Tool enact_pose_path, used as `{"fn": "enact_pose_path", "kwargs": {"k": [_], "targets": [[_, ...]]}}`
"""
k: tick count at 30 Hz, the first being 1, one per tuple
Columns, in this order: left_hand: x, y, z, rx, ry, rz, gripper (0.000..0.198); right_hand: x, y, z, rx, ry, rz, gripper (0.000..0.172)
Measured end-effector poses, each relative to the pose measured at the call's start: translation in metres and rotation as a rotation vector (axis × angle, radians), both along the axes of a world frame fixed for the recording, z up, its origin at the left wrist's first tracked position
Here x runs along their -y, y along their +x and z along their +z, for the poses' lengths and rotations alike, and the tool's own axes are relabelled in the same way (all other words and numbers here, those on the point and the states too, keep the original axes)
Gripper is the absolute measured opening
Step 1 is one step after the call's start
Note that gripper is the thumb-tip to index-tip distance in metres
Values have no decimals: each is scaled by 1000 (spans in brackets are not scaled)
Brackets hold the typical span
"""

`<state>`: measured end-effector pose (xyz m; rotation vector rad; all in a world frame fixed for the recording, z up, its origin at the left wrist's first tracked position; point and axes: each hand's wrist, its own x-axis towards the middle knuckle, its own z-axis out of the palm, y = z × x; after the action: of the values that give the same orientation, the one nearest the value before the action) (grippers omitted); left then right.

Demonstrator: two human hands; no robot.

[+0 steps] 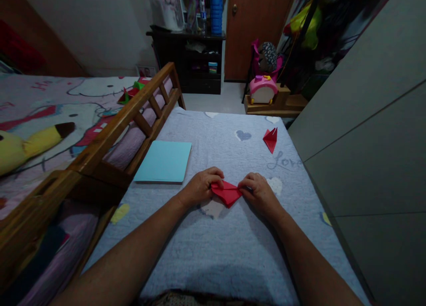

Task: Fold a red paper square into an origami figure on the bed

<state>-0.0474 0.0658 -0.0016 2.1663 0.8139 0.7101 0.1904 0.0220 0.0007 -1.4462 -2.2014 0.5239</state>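
Observation:
A piece of folded red paper (227, 197), roughly a downward-pointing triangle with a crease along its top, is held just above or on the bed sheet between my two hands. My left hand (207, 185) pinches its left corner between thumb and fingers. At the right corner, my right hand (258, 192) grips the paper with its fingertips. Farther off to the right lies a second folded red paper piece (271, 139) with pointed tips. A light-blue square stack of paper (164, 162) rests to the left of my left hand.
The pale blue patterned sheet (213, 253) covers the bed. A wooden bed rail (109, 119) runs along the left, with another bed beyond it. Grey cabinet panels (372, 155) border the right side. A pink-and-white toy case (263, 91) stands past the bed's far end.

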Motion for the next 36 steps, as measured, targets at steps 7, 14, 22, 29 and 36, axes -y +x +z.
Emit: {"fn": "enact_pose_path", "kwargs": {"k": [7,14,22,29,36], "targets": [[0,-1,4,-13,-11,0,25,1,2,-1,63,44,48,9],[0,-1,8,-29,-36,-16,26,1,4,-1,109,56,75,13],[0,-2,7,-45,-11,-42,23,2,4,2,115,47,90,12],[-1,-2,4,-35,-11,-27,23,1,5,0,125,41,93,12],[-1,-2,3,-34,10,-38,23,1,8,2,111,47,114,16]]}}
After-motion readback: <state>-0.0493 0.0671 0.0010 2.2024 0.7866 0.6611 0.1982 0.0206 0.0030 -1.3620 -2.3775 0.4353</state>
